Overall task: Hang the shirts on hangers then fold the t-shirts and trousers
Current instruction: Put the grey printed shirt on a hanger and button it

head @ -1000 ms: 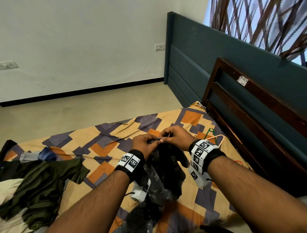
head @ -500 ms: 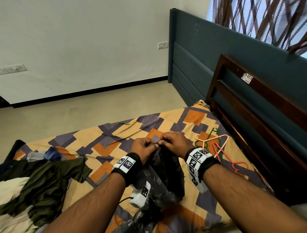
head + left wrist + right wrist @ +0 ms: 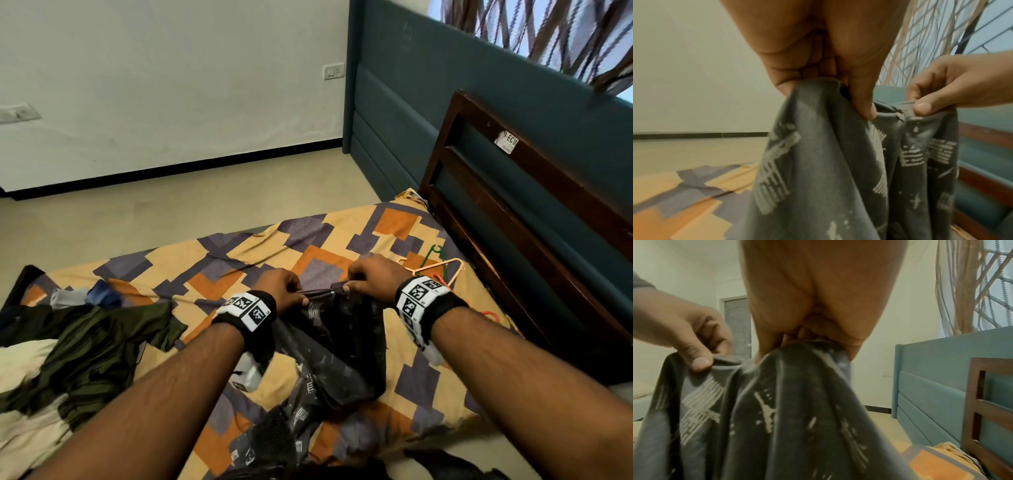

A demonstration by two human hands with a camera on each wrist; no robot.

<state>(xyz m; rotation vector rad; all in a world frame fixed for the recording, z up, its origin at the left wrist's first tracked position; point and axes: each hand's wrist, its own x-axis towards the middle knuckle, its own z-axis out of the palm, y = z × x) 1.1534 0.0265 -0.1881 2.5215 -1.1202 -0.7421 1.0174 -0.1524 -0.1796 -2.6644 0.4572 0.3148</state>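
Both hands hold the top edge of a dark grey printed garment (image 3: 337,339) above the bed (image 3: 260,253). The left hand (image 3: 282,287) has its grip clamped on the hem, thumb pressed over soft, matte cloth that bunches under the curled fingers; in the left wrist view the fabric (image 3: 818,162) falls away in long, limp folds. The right hand (image 3: 375,272) pinches the same edge just beside it, thumb and forefinger closed on a thin folded seam, so a short stretch of hem runs taut between the two grips. The cloth looks like a light woven or knit weave, charcoal in colour, scattered with faded off-white prints: barred blocks, feathery fans and small splashes, seen close in the right wrist view (image 3: 797,410). Its lower part lies crumpled on the bedsheet, which is smooth cotton patterned in angular blocks of orange, tan and grey-purple.

To the left lies a heap of clothes: a crinkled olive-green striped garment (image 3: 92,349) over a cream one (image 3: 20,356). Near the right wrist, thin plastic hangers (image 3: 442,267) in peach, green and red lie on the sheet beside the dark wooden headboard (image 3: 513,219), with a padded teal wall panel (image 3: 428,89) behind it.
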